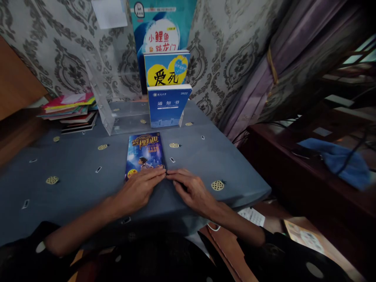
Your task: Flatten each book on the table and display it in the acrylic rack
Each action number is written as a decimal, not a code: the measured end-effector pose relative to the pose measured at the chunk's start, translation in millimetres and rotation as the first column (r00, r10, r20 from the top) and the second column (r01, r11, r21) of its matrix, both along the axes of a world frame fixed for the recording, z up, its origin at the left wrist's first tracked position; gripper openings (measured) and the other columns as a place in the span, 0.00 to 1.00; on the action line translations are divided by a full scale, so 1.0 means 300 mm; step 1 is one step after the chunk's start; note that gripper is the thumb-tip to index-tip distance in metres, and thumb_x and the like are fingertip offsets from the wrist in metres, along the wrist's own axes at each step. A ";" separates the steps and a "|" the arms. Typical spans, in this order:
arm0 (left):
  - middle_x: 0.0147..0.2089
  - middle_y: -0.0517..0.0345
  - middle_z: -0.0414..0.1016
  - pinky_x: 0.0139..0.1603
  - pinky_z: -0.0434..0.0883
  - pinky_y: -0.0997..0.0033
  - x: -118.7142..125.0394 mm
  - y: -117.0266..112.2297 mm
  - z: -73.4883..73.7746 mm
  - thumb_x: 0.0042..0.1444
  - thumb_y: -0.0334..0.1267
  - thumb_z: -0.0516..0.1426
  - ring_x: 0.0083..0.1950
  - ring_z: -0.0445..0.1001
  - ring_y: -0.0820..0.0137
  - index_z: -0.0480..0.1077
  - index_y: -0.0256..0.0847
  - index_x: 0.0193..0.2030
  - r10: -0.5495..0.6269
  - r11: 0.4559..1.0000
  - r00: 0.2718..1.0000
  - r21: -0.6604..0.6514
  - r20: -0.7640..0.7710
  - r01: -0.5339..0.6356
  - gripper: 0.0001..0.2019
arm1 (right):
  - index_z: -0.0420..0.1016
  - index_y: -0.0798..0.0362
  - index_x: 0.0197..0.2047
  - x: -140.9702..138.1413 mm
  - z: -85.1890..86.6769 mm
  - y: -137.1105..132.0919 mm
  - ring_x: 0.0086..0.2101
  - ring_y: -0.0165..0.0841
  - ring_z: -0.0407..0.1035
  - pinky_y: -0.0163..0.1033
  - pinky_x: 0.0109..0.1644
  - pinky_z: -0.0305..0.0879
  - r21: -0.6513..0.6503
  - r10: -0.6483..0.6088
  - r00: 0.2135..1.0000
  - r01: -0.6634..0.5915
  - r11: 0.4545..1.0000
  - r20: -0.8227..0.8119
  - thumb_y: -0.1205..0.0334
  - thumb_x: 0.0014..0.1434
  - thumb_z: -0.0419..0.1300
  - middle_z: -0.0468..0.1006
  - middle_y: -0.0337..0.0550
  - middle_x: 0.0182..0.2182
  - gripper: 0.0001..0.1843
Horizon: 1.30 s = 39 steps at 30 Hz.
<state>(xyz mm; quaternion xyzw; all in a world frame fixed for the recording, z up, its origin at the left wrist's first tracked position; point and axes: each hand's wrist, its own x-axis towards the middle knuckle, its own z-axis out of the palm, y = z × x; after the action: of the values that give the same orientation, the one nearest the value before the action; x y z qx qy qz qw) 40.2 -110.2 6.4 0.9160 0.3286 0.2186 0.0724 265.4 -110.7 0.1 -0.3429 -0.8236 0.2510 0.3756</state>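
A dark blue and purple book (145, 152) with a cartoon figure on its cover lies flat on the cloth-covered table (188, 156). My left hand (141, 186) rests across the book's lower edge, its fingers stretched out flat and pointing right. My right hand (190, 188) lies on the cloth just right of it, fingers extended, fingertips at the book's lower right corner and nearly meeting those of my left hand. Neither hand grips anything. The bottom of the book is hidden under my left hand.
Behind the book, a clear plastic rack (102, 111) holds a blue booklet (167, 111), a yellow-and-blue book (154, 70) and a tall teal book (161, 15). Stacked books (73, 105) sit at the back left. Right of the table stand a purple curtain (249, 86) and dark red furniture (293, 176) bearing a blue cloth (337, 160).
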 end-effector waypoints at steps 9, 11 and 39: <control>0.68 0.50 0.64 0.66 0.67 0.58 -0.025 -0.065 -0.015 0.56 0.18 0.47 0.70 0.62 0.64 0.59 0.39 0.68 0.043 0.998 0.982 0.054 -0.185 -0.034 0.32 | 0.78 0.47 0.50 0.004 -0.017 -0.001 0.49 0.37 0.74 0.50 0.53 0.74 0.048 0.000 0.999 -0.002 0.999 0.043 0.72 0.62 0.51 0.80 0.48 0.47 0.20; 0.68 0.49 0.64 0.67 0.66 0.59 -0.051 -0.086 -0.016 0.56 0.18 0.47 0.69 0.62 0.64 0.59 0.37 0.67 0.061 0.996 0.978 0.082 -0.200 -0.045 0.32 | 0.78 0.48 0.49 0.004 -0.017 0.000 0.49 0.37 0.75 0.49 0.52 0.75 0.050 -0.002 0.999 -0.001 0.999 0.048 0.72 0.63 0.51 0.80 0.48 0.48 0.19; 0.59 0.44 0.75 0.56 0.75 0.63 -0.209 -0.184 -0.037 0.51 0.19 0.48 0.60 0.73 0.62 0.68 0.33 0.57 0.250 0.948 0.954 0.243 -0.163 -0.207 0.26 | 0.59 0.57 0.69 -0.368 0.082 0.298 0.69 0.38 0.48 0.51 0.72 0.47 -0.105 0.482 0.757 -0.490 0.866 0.441 0.52 0.72 0.47 0.61 0.53 0.67 0.28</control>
<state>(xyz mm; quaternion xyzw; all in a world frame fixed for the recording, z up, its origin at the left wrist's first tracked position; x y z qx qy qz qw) -22.6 -165.3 -4.7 0.8906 0.4117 0.1717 -0.0886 155.1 -21.3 24.7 -0.1634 -0.9504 0.2460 0.0981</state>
